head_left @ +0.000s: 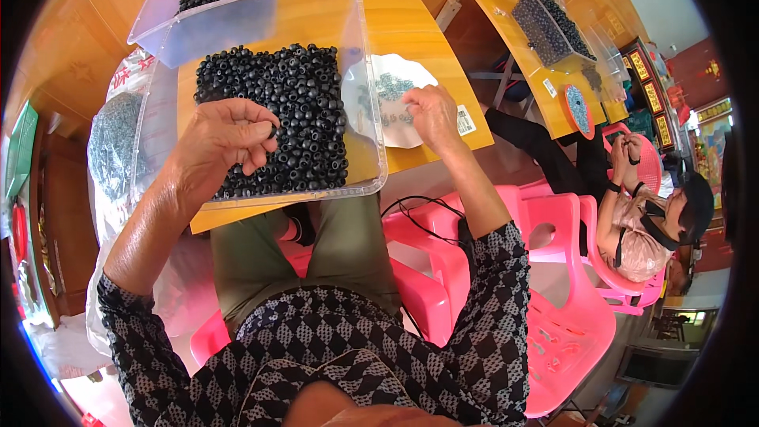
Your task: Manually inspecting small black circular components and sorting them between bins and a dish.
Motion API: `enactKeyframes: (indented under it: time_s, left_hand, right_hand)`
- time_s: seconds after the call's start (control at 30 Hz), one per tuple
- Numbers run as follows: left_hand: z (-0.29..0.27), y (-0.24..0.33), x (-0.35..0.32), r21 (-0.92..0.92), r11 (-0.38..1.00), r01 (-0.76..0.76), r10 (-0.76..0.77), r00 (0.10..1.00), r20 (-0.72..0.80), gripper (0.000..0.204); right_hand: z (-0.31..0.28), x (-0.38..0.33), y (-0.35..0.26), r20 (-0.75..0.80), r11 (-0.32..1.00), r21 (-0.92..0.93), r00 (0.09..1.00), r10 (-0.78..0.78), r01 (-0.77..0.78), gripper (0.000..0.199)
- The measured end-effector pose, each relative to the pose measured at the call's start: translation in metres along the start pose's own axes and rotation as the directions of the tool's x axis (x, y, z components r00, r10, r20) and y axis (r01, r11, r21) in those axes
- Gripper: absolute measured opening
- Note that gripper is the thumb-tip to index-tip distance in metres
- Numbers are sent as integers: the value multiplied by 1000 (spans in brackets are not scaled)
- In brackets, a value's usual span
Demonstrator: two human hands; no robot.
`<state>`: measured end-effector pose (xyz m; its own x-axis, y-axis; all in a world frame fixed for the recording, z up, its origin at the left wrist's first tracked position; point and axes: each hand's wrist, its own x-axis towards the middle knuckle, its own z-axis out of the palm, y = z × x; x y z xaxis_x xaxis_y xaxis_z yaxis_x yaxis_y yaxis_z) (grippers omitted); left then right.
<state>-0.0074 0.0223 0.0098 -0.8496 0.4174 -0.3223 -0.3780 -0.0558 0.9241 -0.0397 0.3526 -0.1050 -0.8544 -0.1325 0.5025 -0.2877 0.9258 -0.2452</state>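
Note:
Over a large clear plastic bin [375, 142], my left hand [225, 142] is closed with a small black ring-like piece [274, 131] between thumb and fingertips. Under it lies a heap of the same round black pieces [304, 103], many showing a hole. To the right, my right hand [435, 117] reaches over a white scalloped plate [419, 69]. Its fingers are pinched together, and I cannot see what is between them. Small greyish, shiny pieces [389, 87] lie on the plate, too small to name.
The bin and plate stand on a yellow wooden table [395, 12]. Behind is a second clear bin [150, 20]; at left, a clear bag [118, 138] of small grey pieces. Pink plastic chairs [565, 332] stand at right, where another person [640, 241] sits by a second table [506, 24].

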Motion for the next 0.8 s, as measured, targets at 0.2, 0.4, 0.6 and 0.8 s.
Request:
enactKeyframes:
  time_s: [0.2,0.4,0.6,0.8]
  left_hand:
    - [2,1,-3,7,1000,-9,9,1000,-12,16]
    - [4,3,-5,8,1000,10,-10,1000,-7,17]
    - [5,4,-7,0,1000,-11,11,1000,-12,16]
    - [7,5,-8,-7,1000,-16,16,1000,-14,16]
  right_hand:
    - [1,-4,0,144,997,-73,989,-21,32,23]
    - [8,4,5,0,981,-177,997,78,-77,29]
    - [14,14,8,39,982,112,989,145,-149,30]
    - [15,11,15,44,975,140,985,167,-172,20]
